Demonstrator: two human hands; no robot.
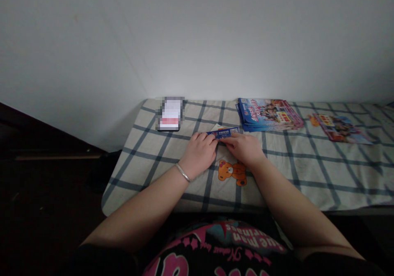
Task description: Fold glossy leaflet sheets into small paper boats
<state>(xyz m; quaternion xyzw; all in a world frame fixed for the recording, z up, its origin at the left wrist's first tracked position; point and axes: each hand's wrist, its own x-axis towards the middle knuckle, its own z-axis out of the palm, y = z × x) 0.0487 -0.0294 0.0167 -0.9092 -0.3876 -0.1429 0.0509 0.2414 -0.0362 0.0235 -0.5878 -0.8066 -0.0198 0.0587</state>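
A narrow, apparently folded flyer (225,133), dark blue with white print and a square code, lies on the checked cloth in front of me. My left hand (200,151), with a silver bangle at the wrist, has its fingers bent together over the flyer's left part and near edge. From the other side, my right hand (246,148) presses its closed fingers on the right part, and the fingertips of both hands nearly meet. Much of the flyer is hidden under them. Just to the right, a stack of colourful flyers (267,114) rests near the wall.
A phone (170,114) with a blurred, lit screen lies at the back left of the table. Farther right is another flyer or thin pile (344,129). The checked tablecloth (147,173) has printed bears. A white wall (197,42) closes off the back.
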